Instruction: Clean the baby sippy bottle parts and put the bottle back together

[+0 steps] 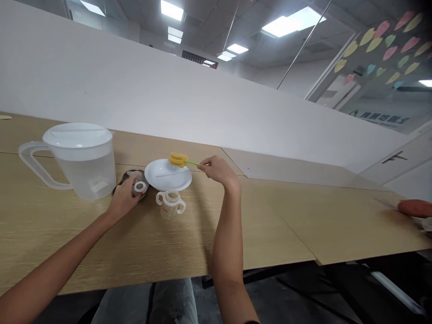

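Observation:
My right hand [216, 170] is closed on the thin green handle of a sponge brush [178, 159]. Its yellow sponge head hovers above the back rim of a white plate [168, 181]. To the left, my left hand [124, 195] reaches over a dark shiny dish [146, 192], its fingers curled around a white ring-shaped bottle part [140, 187]. Something clear also shows in that dish, partly covered by the fingers. In front of the plate stands a small clear baby bottle [169, 208] with two white handles, upright and with its top open.
A large translucent pitcher [84, 164] with a white lid stands left of the dish. A white partition [189, 108] runs along the back of the wooden table [263, 216]. A reddish-orange object [415, 208] lies at the far right edge.

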`<action>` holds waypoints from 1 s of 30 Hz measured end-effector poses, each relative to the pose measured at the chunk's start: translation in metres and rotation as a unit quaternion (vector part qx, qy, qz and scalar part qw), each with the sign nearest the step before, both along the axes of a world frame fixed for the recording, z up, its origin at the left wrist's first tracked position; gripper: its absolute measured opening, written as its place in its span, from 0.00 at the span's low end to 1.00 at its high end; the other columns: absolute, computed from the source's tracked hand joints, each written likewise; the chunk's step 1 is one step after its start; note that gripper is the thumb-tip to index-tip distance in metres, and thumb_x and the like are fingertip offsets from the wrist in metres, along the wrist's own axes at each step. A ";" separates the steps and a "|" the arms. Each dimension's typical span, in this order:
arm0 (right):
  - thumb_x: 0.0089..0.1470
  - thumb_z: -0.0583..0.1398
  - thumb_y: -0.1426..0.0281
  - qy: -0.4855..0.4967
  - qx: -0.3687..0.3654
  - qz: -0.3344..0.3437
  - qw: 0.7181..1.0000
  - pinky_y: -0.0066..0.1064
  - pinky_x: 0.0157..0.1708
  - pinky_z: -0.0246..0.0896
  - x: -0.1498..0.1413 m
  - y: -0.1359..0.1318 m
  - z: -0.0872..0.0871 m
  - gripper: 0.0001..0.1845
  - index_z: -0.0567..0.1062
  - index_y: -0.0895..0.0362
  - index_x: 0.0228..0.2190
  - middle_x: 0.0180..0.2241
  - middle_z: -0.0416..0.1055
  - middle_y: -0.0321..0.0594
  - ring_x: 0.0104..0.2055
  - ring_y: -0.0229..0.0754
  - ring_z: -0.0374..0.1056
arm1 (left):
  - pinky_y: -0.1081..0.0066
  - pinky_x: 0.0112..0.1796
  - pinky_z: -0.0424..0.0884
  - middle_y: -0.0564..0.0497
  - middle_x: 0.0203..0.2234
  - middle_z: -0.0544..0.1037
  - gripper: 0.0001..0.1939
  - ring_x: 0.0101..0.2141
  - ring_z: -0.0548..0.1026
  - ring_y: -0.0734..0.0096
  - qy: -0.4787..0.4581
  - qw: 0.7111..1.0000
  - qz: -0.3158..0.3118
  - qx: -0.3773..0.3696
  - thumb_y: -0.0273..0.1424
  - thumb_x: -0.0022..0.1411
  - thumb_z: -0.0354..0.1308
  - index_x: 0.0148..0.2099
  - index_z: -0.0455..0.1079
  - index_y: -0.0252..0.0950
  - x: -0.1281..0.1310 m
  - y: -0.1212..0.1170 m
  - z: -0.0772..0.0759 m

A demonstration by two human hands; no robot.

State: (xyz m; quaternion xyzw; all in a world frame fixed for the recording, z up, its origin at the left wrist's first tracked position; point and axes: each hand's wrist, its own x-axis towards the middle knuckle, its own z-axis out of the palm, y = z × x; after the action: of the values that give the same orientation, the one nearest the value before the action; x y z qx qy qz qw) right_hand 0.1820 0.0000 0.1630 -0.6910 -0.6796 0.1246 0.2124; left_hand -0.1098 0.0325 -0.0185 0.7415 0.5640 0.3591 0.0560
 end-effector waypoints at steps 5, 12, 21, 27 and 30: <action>0.59 0.56 0.71 -0.059 -0.040 -0.057 0.996 0.27 0.26 0.53 0.010 0.019 -0.012 0.13 0.79 0.62 0.29 0.22 0.73 0.41 0.20 0.34 0.59 | 0.59 0.47 0.71 0.44 0.47 0.79 0.33 0.49 0.77 0.53 0.028 0.999 0.002 -0.030 0.35 0.58 0.54 0.65 0.57 0.36 -0.002 0.001 0.001; 0.59 0.55 0.73 -0.077 -0.124 -0.103 0.984 0.28 0.30 0.59 0.027 0.064 -0.052 0.12 0.78 0.65 0.35 0.25 0.77 0.46 0.22 0.38 0.68 | 0.54 0.50 0.69 0.39 0.52 0.76 0.23 0.51 0.75 0.49 0.080 0.997 -0.002 0.000 0.38 0.64 0.49 0.58 0.67 0.34 -0.005 0.004 -0.003; 0.52 0.61 0.76 -0.106 -0.256 -0.064 0.959 0.28 0.31 0.65 0.033 0.093 -0.103 0.07 0.80 0.64 0.33 0.25 0.77 0.47 0.29 0.44 0.75 | 0.56 0.55 0.66 0.42 0.52 0.75 0.20 0.53 0.72 0.56 -0.002 0.980 -0.093 0.177 0.40 0.69 0.49 0.57 0.67 0.36 0.021 -0.022 0.006; 0.52 0.61 0.77 -0.100 -0.261 -0.061 0.958 0.26 0.29 0.64 0.032 0.096 -0.108 0.06 0.80 0.63 0.30 0.22 0.75 0.43 0.27 0.42 0.74 | 0.58 0.57 0.67 0.41 0.57 0.71 0.27 0.57 0.70 0.57 -0.043 0.975 -0.185 0.113 0.39 0.69 0.51 0.66 0.56 0.37 0.041 -0.037 -0.007; 0.52 0.63 0.76 -0.101 -0.248 -0.063 0.961 0.26 0.29 0.64 0.033 0.094 -0.105 0.04 0.80 0.63 0.30 0.22 0.76 0.44 0.27 0.42 0.74 | 0.58 0.57 0.66 0.42 0.57 0.71 0.26 0.56 0.70 0.58 -0.037 0.973 -0.197 0.117 0.39 0.69 0.51 0.66 0.57 0.38 0.040 -0.038 -0.007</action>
State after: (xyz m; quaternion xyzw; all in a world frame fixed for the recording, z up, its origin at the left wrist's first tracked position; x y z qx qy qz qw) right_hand 0.2146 0.0936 0.0579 -0.7725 -0.6003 0.2050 -0.0285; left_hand -0.0694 -0.0051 -0.0254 0.8254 0.3587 0.4319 0.0592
